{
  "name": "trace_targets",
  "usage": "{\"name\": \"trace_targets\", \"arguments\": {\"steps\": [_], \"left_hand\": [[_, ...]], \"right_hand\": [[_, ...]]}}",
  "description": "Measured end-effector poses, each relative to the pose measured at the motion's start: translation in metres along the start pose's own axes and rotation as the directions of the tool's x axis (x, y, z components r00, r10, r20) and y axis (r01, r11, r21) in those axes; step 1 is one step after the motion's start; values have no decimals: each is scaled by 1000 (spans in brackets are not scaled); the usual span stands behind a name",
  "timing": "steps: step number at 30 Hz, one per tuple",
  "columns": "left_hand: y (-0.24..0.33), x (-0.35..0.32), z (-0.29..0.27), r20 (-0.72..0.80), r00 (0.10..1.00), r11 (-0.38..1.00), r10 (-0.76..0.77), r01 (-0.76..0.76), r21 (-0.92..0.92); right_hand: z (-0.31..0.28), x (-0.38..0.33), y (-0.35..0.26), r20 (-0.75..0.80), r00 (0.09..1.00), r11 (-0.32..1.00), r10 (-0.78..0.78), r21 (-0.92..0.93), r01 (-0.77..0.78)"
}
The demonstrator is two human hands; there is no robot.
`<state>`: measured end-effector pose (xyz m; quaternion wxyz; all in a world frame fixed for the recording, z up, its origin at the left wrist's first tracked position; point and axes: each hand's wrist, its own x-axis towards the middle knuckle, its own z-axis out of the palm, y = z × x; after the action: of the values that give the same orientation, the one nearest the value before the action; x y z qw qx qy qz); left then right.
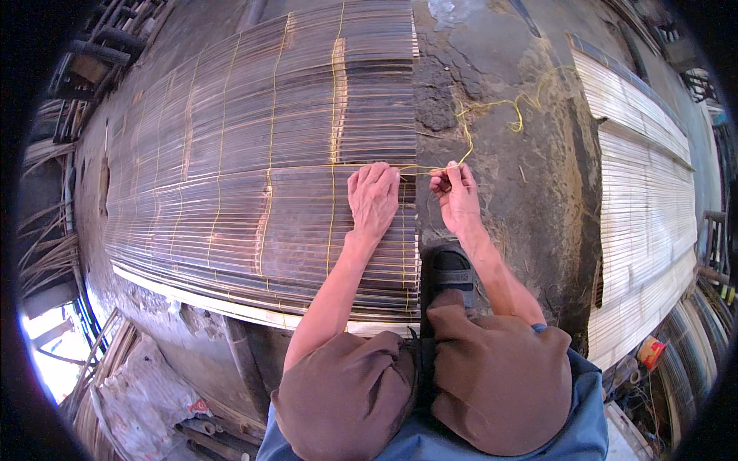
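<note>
A wide mat of thin slats point(304, 219), tied across by lines of yellow cord, lies on the floor to my left. My left hand point(374, 198) is closed at its right edge, over one slat; the fingertips are partly hidden. A yellow cord point(420, 167) stretches from beneath those fingers to my right hand point(459, 201). Thumb and forefinger of the right hand pinch this cord just off the mat's edge, the other fingers curled. Beyond that hand the cord's loose length point(516, 119) trails in loops over the floor, off to the right.
A second, paler slat mat point(638, 200) lies on the right. My sandalled foot point(451, 270) rests between the mats. Sticks and poles point(54, 238) are piled along the left side. A whitish sheet point(146, 399) lies at lower left, a red and yellow container point(650, 353) at lower right.
</note>
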<state>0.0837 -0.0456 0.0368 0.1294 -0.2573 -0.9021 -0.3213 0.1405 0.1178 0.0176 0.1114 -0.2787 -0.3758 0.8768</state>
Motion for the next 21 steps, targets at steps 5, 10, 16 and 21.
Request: {"name": "trace_targets", "arguments": {"steps": [5, 10, 16, 21], "left_hand": [[3, 9, 3, 32, 995, 996, -90, 90, 5], [4, -1, 7, 18, 997, 996, -72, 70, 55], [3, -4, 8, -4, 998, 998, -57, 58, 33], [1, -3, 9, 12, 998, 998, -65, 65, 16]], "right_hand": [[6, 7, -8, 106, 992, 980, -74, -175, 92], [-6, -22, 8, 37, 997, 997, -67, -42, 69], [-9, -32, 18, 19, 990, 990, -138, -37, 139], [-15, -33, 20, 10, 992, 992, -124, -14, 124]]}}
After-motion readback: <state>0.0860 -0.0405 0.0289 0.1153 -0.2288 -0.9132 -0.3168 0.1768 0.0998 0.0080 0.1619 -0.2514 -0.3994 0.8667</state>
